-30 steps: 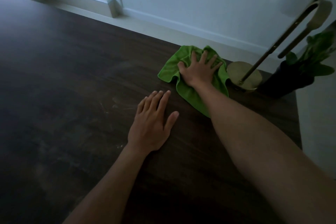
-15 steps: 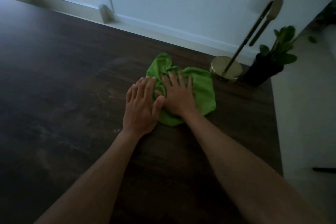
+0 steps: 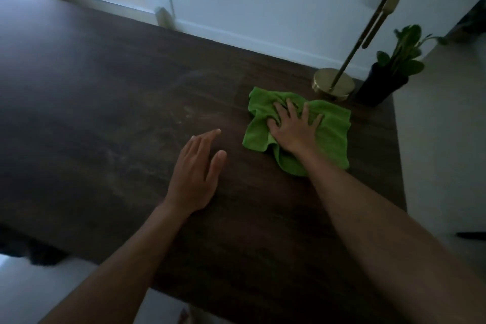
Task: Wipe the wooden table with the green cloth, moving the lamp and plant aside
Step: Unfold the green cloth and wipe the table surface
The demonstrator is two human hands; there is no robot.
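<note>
A crumpled green cloth (image 3: 331, 129) lies on the dark wooden table (image 3: 118, 118), toward its far right corner. My right hand (image 3: 294, 129) presses flat on the cloth with fingers spread and slightly bunching the fabric. My left hand (image 3: 197, 168) rests on the bare wood to the left of the cloth, fingers together, holding nothing. A brass lamp base (image 3: 332, 83) with a slanted brass stem stands just beyond the cloth. A small green plant in a black pot (image 3: 378, 84) sits at the table's far right corner, next to the lamp.
Pale dust streaks (image 3: 189, 113) mark the wood left of the cloth. The table's right edge (image 3: 398, 155) drops to a light floor. A white wall with baseboard (image 3: 249, 37) runs behind the table. A white ledge (image 3: 110, 0) sits at the far left.
My right hand has slid the cloth to the right, away from my left hand and back toward the lamp base. My left hand stayed on the wood, now apart from the cloth.
</note>
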